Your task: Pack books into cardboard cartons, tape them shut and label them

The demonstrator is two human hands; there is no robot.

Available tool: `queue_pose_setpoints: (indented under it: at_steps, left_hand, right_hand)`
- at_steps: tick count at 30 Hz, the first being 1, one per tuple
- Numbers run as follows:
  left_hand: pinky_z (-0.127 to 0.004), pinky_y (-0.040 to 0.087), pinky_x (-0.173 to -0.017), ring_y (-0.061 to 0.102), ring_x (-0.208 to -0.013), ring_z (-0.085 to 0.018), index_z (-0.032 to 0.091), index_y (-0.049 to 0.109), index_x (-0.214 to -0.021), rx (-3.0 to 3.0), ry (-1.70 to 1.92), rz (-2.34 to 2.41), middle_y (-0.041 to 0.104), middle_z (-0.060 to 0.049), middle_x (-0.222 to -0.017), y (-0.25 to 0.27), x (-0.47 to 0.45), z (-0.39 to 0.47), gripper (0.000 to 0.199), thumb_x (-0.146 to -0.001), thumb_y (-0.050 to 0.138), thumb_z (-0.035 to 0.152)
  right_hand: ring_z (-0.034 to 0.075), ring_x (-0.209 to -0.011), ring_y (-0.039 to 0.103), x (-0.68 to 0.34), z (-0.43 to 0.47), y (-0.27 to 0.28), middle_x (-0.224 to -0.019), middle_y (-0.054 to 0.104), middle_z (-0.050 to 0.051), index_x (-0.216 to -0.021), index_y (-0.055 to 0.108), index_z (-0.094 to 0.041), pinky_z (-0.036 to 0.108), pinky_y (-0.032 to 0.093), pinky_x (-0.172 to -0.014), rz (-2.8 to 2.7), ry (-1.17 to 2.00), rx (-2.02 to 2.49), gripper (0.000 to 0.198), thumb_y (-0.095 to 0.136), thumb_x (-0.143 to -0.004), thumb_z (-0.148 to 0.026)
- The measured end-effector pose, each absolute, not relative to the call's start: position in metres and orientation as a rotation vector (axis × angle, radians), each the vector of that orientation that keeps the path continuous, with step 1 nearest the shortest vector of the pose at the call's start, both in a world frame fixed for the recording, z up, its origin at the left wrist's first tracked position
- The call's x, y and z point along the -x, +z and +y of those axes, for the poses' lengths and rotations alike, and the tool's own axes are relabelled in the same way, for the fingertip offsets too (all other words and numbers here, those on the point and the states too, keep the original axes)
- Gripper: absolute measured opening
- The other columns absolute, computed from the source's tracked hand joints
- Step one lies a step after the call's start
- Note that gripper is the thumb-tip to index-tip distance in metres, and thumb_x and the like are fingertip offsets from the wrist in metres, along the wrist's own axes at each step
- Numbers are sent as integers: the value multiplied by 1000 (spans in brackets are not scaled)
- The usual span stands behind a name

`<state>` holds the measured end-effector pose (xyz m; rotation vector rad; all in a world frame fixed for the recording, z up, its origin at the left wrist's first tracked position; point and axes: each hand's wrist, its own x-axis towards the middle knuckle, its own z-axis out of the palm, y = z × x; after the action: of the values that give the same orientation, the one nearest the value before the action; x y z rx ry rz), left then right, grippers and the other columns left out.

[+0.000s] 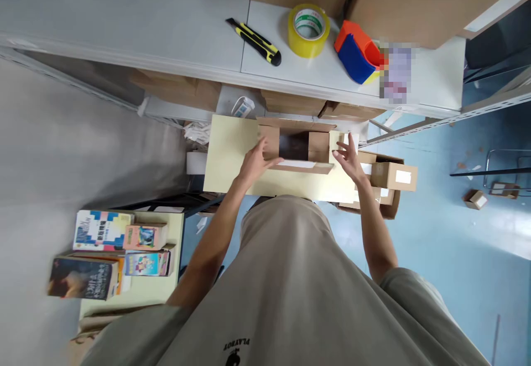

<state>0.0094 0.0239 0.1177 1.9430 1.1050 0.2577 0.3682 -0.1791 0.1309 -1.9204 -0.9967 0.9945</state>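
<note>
An open cardboard box stands on a pale yellow tabletop, its flaps folded outward and its inside dark. A white label lies along its near flap. At the box's left near corner is my left hand, fingers by the left flap and thumb stretched along the near flap; it seems to touch the cardboard without wrapping round it. Just right of the box, my right hand is held with its fingers spread and nothing in them, apart from the flaps.
On the grey shelf beyond lie a utility knife, a roll of clear yellow tape and an orange and blue tape dispenser. Smaller cardboard boxes sit right of the table. Several books lie on a side table at left.
</note>
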Motion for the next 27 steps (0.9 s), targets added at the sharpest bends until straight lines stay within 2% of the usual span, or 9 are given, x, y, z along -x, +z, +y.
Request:
queue_pose_setpoints:
  at_steps: [4, 6, 8, 10, 13, 17, 19, 22, 27]
  left_hand:
    - [-62, 42, -143, 39, -179, -48, 17, 17, -191, -2035, 481, 1279, 36, -32, -190, 98, -27, 36, 130, -93, 100, 36]
    - [-67, 33, -146, 24, -184, -50, 17, 14, -192, -2110, 514, 1244, 22, -32, -195, 93, -31, 44, 136, -90, 103, 34]
    - [-72, 28, -147, 18, -185, -52, 20, 18, -191, -2174, 512, 1179, 18, -30, -197, 93, -30, 50, 135, -88, 104, 36]
    - [-71, 28, -147, 21, -184, -50, 22, 24, -190, -2212, 495, 1114, 24, -27, -196, 97, -25, 55, 128, -90, 103, 36]
    - [-66, 35, -147, 38, -178, -46, 22, 37, -185, -2215, 478, 1077, 45, -24, -186, 101, -14, 57, 108, -96, 96, 33]
    - [-64, 45, -141, 57, -160, -44, 23, 68, -161, -2200, 447, 1075, 67, -20, -161, 100, 1, 56, 65, -101, 89, 29]
    - [-63, 49, -138, 62, -154, -44, 23, 78, -147, -2192, 408, 1067, 70, -19, -155, 96, 6, 54, 45, -103, 84, 28]
    - [-60, 53, -136, 66, -149, -40, 24, 82, -142, -2125, 425, 1108, 67, -19, -158, 89, 5, 50, 37, -106, 78, 31]
    - [-50, 63, -124, 77, -130, -31, 24, 83, -140, -1961, 474, 1189, 67, -17, -157, 81, -2, 46, 34, -112, 69, 38]
  right_hand:
    - [41, -157, 67, -367, -163, 120, -188, 47, 20, -193, -11, -36, 65, 63, -125, -997, 856, 1933, 142, 69, -93, -98]
    - [44, -156, 66, -362, -153, 114, -190, 43, 18, -194, -3, -39, 68, 63, -124, -1027, 815, 1944, 142, 73, -90, -98]
    - [46, -153, 66, -356, -147, 111, -189, 45, 19, -194, 10, -40, 71, 62, -122, -1067, 795, 1960, 137, 76, -89, -97]
    - [46, -149, 67, -350, -146, 111, -181, 53, 20, -190, 30, -37, 72, 62, -121, -1116, 790, 1975, 123, 75, -92, -94]
    - [44, -144, 70, -341, -153, 114, -170, 63, 20, -177, 51, -34, 70, 63, -119, -1155, 759, 1999, 100, 75, -96, -89]
    - [39, -140, 73, -333, -161, 119, -172, 60, 22, -179, 43, -32, 62, 67, -115, -1106, 681, 2069, 96, 72, -103, -82]
    - [39, -144, 71, -331, -162, 119, -173, 59, 21, -175, 53, -32, 62, 67, -117, -1138, 641, 2115, 84, 67, -107, -80]
    - [42, -152, 68, -328, -161, 115, -168, 65, 21, -152, 77, -29, 65, 63, -124, -1210, 600, 2151, 63, 60, -112, -75]
    - [40, -140, 76, -318, -162, 98, -165, 70, 20, -144, 86, -25, 61, 69, -118, -1077, 602, 2162, 65, 55, -114, -74]
